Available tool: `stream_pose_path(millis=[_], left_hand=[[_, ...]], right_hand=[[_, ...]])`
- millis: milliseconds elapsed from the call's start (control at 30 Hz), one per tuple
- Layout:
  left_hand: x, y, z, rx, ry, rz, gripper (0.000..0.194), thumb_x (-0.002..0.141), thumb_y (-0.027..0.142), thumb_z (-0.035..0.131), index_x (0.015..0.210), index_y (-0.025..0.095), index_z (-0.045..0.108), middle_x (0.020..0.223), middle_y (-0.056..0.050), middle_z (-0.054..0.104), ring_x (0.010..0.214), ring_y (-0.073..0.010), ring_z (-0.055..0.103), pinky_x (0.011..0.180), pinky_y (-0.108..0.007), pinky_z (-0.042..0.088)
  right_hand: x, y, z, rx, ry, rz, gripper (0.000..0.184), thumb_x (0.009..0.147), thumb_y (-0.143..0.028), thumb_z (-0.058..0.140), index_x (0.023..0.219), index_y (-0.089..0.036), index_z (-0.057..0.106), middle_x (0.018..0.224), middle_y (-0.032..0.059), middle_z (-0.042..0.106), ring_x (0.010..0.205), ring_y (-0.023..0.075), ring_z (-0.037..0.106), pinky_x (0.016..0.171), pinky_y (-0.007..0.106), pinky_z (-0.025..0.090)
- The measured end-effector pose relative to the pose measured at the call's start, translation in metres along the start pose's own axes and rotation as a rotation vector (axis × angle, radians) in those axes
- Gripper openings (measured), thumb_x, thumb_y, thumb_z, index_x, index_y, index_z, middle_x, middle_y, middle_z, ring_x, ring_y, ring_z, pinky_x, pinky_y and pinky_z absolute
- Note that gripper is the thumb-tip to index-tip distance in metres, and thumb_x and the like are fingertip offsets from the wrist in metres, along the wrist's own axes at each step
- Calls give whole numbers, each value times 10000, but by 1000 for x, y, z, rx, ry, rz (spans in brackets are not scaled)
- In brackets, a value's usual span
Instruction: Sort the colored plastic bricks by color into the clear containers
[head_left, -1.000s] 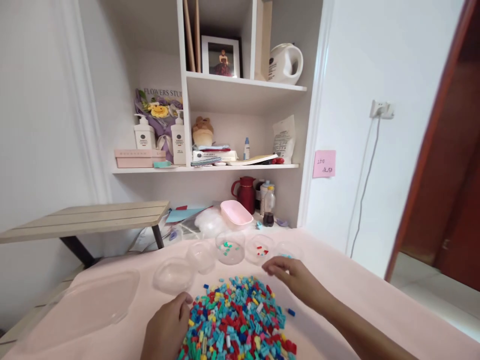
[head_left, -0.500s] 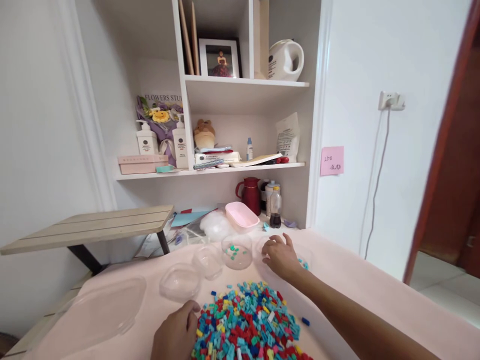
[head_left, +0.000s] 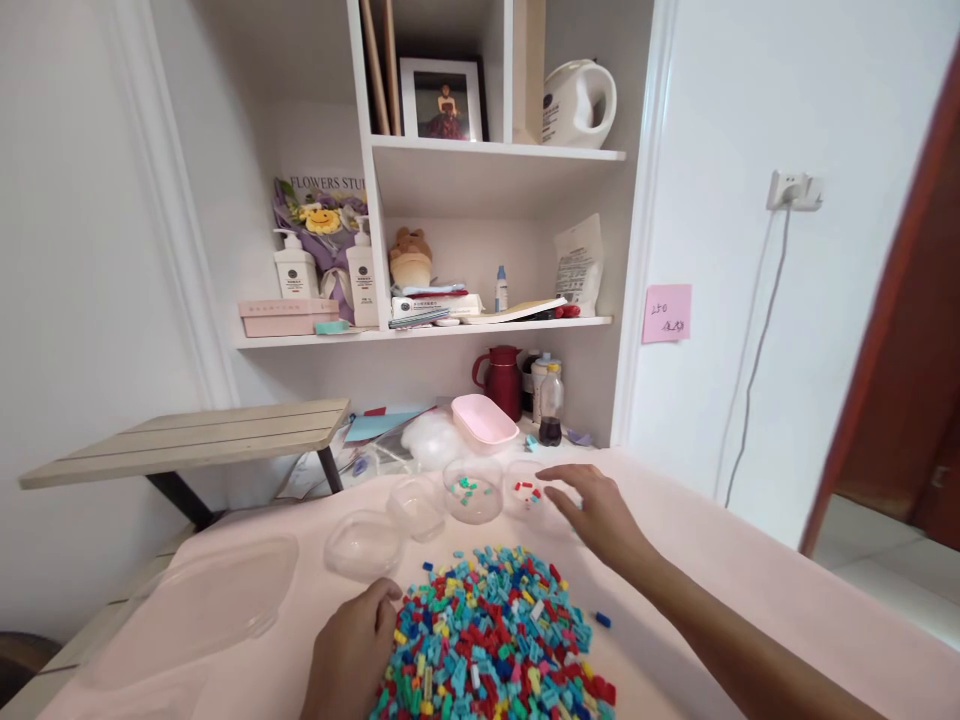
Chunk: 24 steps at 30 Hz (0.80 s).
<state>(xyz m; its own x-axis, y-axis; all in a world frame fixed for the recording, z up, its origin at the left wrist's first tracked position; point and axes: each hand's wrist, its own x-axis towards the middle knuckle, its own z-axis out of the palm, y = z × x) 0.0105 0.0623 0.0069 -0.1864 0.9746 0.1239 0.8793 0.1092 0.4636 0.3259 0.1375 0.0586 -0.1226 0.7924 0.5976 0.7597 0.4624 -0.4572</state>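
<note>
A wide pile of small building bricks (head_left: 487, 640) in turquoise, red, blue, yellow and green lies on the pink cloth. At its left edge rests my left hand (head_left: 352, 645), fingers curled in; anything inside them is hidden. My right hand (head_left: 596, 510) hovers palm down beyond the pile, fingers stretched and apart, with nothing seen between them. Its fingertips are beside a clear round container (head_left: 517, 512) with a few red bricks in it. Left of that, another clear container (head_left: 472, 515) has several green bricks. A third container, partly behind my right hand, is mostly hidden.
Two clear containers (head_left: 364, 545) stand left of the green one, and a large clear lid or tray (head_left: 202, 600) lies farther left. One dark blue brick (head_left: 603, 620) sits apart on the right. Behind are a pink basin (head_left: 484, 420), a red jug (head_left: 504, 380) and a bottle (head_left: 551, 405).
My right hand has moved right, off the container with red bricks, which now shows. My left hand has stayed at the pile's edge. The view has tilted slightly.
</note>
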Motion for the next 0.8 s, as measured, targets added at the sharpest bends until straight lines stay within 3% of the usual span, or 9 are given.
stream_pose_path(millis=[67, 133, 233, 367, 500, 667, 800], left_hand=[[0, -1, 1, -14, 16, 4, 323, 860, 233, 361, 896, 304, 675, 896, 25, 748, 828, -170, 666, 656, -226, 392], [1, -2, 1, -19, 25, -4, 326, 854, 223, 368, 898, 302, 681, 867, 24, 750, 795, -165, 667, 642, -224, 392], [1, -1, 0, -7, 27, -17, 335, 852, 217, 367, 928, 305, 681, 859, 30, 749, 789, -156, 667, 643, -217, 397], [1, -1, -1, 5, 27, -13, 338, 857, 233, 365, 967, 306, 677, 857, 33, 749, 801, -156, 670, 649, -213, 406], [2, -2, -1, -5, 25, 16, 329, 858, 256, 367, 939, 317, 680, 903, 53, 747, 834, -151, 672, 665, -204, 417], [5, -4, 0, 24, 1, 1, 332, 864, 320, 358, 954, 324, 677, 810, 51, 741, 780, -163, 672, 643, -213, 425], [7, -3, -1, 24, -21, 3, 330, 861, 347, 360, 963, 319, 673, 812, 53, 742, 777, -163, 667, 659, -214, 431]], right_hand=[[-12, -2, -9, 226, -44, 131, 316, 889, -439, 438, 981, -238, 664, 938, 61, 698, 875, 229, 625, 763, 350, 471], [-25, -1, -12, 385, -173, 266, 370, 895, -472, 397, 975, -215, 651, 736, 31, 667, 620, 181, 618, 581, 288, 463], [-39, 7, -11, 342, -337, 313, 362, 890, -458, 395, 964, -217, 654, 594, -12, 607, 443, 138, 543, 481, 254, 409], [-44, 19, -19, 107, -447, 218, 301, 879, -404, 430, 892, -241, 682, 579, -14, 621, 450, 127, 548, 504, 244, 398], [-43, 31, -32, 224, -641, 263, 252, 861, -304, 439, 908, -230, 676, 698, 0, 672, 476, 113, 581, 521, 230, 425], [-44, 42, -38, 157, -724, 252, 226, 746, -242, 575, 944, -252, 685, 782, -5, 685, 605, 136, 617, 576, 233, 422], [-46, 44, -39, 41, -754, 226, 202, 664, -254, 680, 865, -260, 691, 817, -15, 705, 725, 170, 616, 595, 238, 392]])
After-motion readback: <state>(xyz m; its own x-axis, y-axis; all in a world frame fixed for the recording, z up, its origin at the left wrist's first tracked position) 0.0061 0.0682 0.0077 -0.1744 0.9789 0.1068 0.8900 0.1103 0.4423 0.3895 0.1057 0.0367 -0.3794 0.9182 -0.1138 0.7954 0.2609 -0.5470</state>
